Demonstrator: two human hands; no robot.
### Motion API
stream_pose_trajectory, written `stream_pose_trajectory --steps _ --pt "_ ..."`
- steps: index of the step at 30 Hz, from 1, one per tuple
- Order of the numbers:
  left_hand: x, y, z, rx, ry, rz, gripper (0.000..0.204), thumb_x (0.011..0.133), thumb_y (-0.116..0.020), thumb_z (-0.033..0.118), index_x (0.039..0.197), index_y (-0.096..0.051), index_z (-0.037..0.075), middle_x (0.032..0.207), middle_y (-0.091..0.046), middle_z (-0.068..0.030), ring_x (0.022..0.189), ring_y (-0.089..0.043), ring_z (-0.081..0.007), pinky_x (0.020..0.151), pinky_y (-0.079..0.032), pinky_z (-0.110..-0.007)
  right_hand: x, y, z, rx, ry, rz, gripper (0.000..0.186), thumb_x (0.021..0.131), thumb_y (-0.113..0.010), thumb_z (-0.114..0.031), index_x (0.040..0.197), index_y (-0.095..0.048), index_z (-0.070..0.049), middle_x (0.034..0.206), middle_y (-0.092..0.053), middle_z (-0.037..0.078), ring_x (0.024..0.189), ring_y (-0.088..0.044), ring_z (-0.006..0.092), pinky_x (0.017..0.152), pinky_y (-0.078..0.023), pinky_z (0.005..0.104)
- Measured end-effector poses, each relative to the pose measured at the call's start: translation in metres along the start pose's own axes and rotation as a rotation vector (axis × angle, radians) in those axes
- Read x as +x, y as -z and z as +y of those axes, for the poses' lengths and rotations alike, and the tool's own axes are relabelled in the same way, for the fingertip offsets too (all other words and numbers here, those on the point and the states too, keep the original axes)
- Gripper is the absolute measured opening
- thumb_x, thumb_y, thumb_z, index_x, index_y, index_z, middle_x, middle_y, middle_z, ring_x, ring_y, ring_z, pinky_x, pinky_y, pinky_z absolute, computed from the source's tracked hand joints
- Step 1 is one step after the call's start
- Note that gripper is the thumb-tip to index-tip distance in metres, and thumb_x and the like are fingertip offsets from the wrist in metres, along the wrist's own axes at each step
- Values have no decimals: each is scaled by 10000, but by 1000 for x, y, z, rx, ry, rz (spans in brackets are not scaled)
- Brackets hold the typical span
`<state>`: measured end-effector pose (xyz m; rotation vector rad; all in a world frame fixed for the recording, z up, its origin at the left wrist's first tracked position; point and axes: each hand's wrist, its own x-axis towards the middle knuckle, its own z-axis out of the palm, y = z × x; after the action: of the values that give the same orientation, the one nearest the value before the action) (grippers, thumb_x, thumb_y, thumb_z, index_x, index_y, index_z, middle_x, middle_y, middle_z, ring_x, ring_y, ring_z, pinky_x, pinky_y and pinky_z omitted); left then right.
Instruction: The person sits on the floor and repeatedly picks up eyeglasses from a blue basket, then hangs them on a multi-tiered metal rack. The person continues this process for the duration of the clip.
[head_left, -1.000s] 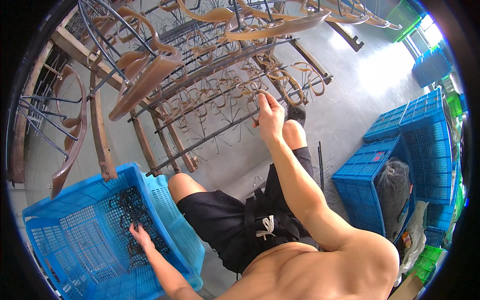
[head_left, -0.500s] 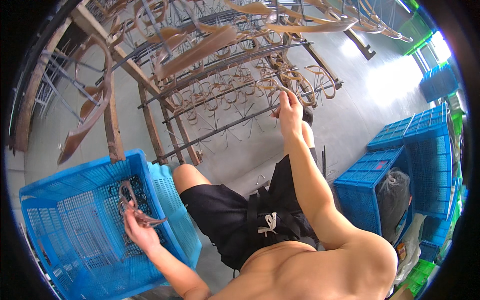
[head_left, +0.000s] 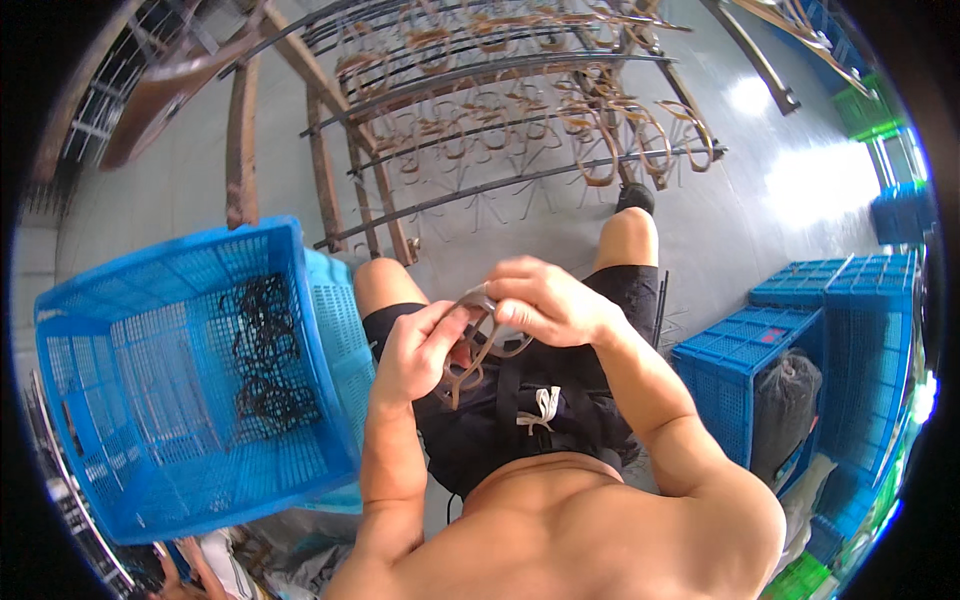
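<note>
the left hand (head_left: pixel 410 355) grasps a brown piece (head_left: pixel 484 352), thumb and fingers pinching its upper left side. the right hand (head_left: pixel 545 300) grips the same piece higher up, at its upper end, thumb below and fingers curled over. so the piece hangs between the two hands, its looped lower part sloping down toward the left wrist, above the dark shorts (head_left: pixel 585 385) and the lap.

just left of the left hand stands a pale crate (head_left: pixel 340 330), and past it runs the near rim of the blue crate (head_left: pixel 312 330), with a narrow gap between hand and edge. inside that crate, along the wall nearest the left hand, lie black strands (head_left: pixel 268 345). ahead of the left hand is the left knee (head_left: pixel 385 285); ahead and to the right of the right hand is the right knee (head_left: pixel 630 240).

beyond both knees stands the rack (head_left: pixel 396 205), its lowest bar crossing well ahead of the hands, hung with brown hoops (head_left: pixel 600 182). right of the right hand, gray floor (head_left: pixel 735 200) spreads wide, giving more room than the left side, out to the stack (head_left: pixel 870 340) and a dark bag (head_left: pixel 785 410).
</note>
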<state>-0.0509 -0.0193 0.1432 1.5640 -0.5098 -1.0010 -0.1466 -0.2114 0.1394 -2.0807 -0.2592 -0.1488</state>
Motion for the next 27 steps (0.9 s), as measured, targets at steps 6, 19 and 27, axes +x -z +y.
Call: stream_pose_trajectory --steps 6,19,27 --pt "14 10 -16 -386 -282 550 330 940 -445 345 873 -562 44 569 -567 -72 426 -513 -167 418 -431 -280 -28 18 11 153 -327 62 285 870 -604 -278 880 -564 4 594 -541 92 548 -470 165 534 -413 313" --pt "-9 43 -45 -696 -40 582 134 925 -465 209 970 -534 103 723 -559 -58 519 -472 -115 421 -333 -216 73 -3 93 728 -507 1454 205 944 -427 -202 923 -510 -16 646 -496 16 432 -454 73 370 -378 236" --pt "3 41 -44 -714 -35 421 124 909 -474 151 999 -528 86 760 -570 -62 535 -473 -114 431 -339 -207 76 6 99 916 -379 1499 213 912 -516 -194 764 -512 -40 509 -402 -17 359 -389 84 319 -306 244"
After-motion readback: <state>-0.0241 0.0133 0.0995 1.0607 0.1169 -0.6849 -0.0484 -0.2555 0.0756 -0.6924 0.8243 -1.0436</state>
